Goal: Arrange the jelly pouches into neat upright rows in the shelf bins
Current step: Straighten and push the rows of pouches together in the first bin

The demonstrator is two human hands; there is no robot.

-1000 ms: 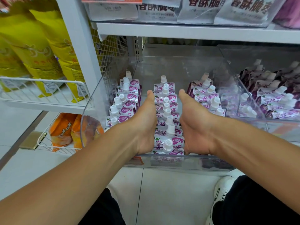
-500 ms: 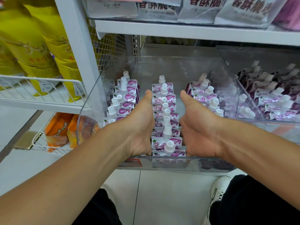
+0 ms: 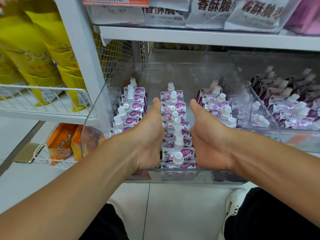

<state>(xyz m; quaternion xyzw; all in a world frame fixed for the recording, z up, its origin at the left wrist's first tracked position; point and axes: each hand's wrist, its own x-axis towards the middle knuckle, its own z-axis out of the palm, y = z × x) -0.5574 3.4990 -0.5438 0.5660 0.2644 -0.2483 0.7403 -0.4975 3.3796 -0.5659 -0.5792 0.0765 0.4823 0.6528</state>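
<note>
Jelly pouches (image 3: 176,134), middle row of clear bin (image 3: 97,108): left hand (image 3: 149,135) and right hand (image 3: 206,137) press flat-open against its sides, squaring; next, straighten flanking rows

Upright white-capped jelly pouches (image 3: 176,129), three rows

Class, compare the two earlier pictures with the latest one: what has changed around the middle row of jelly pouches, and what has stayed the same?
Very little has changed. The left hand and right hand still flank the middle row of jelly pouches, palms inward with thumbs pointing back, as before; nothing was picked up or released. The small shifts look like head-camera movement. The left row, right row and clear bin stay as they were.
</note>
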